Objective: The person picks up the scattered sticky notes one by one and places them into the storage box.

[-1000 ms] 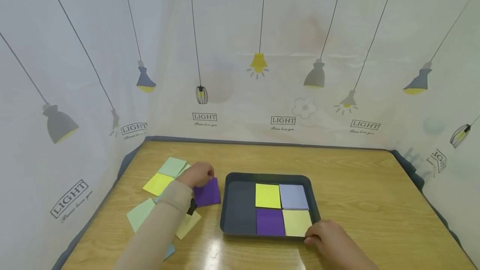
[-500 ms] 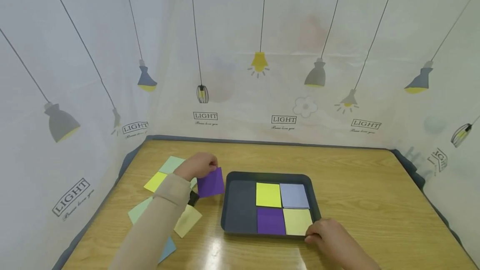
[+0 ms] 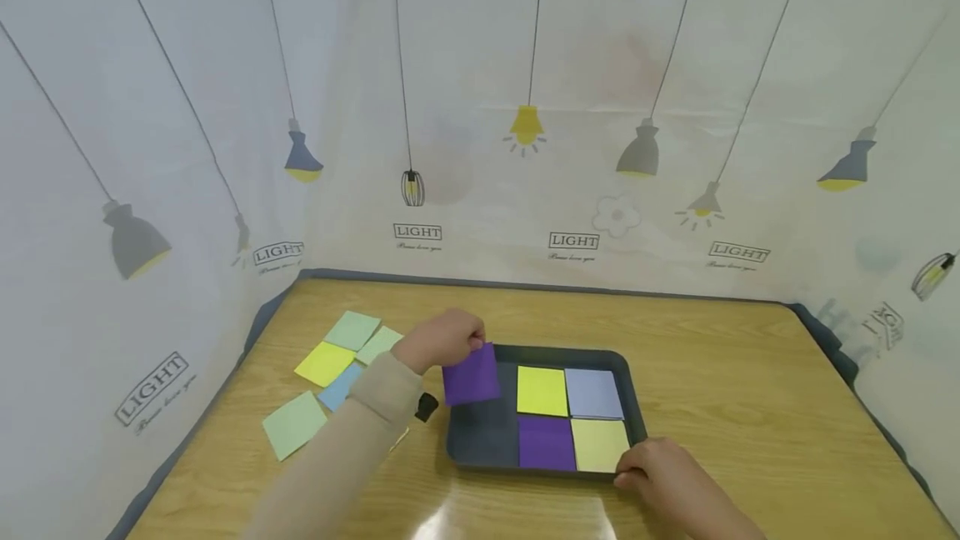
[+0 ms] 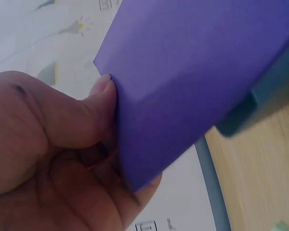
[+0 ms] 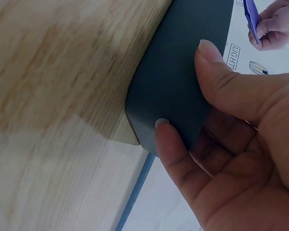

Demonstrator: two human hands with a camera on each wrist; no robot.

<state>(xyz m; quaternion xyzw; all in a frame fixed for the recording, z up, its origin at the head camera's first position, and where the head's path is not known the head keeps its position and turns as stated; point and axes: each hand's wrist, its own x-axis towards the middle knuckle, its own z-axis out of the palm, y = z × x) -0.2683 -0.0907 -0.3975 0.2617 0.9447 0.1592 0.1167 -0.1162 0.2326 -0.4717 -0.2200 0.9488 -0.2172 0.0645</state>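
My left hand (image 3: 444, 338) pinches a purple paper square (image 3: 471, 375) by its upper edge. In the left wrist view the thumb lies against one face of that purple square (image 4: 183, 72). It hangs over the left part of a dark shallow tray (image 3: 483, 436). Inside the tray lie a bright yellow square (image 3: 542, 390), a lavender square (image 3: 594, 392), another purple square (image 3: 547, 442) and a pale yellow square (image 3: 600, 444). My right hand (image 3: 663, 473) holds the tray's near right corner. Seen from the right wrist, thumb and fingers grip the tray's wall (image 5: 173, 72).
Left of the tray, loose squares lie on the wooden table (image 3: 720, 373): green (image 3: 352, 329), bright yellow (image 3: 326, 363), blue (image 3: 341, 384) and pale green (image 3: 294, 425) among them. My left sleeve (image 3: 337, 440) hides part of that area. A printed white curtain (image 3: 480, 265) stands behind the table.
My left hand has lifted the purple square off the table and carried it rightward, over the tray's left side. My right hand has stayed at the tray's corner.
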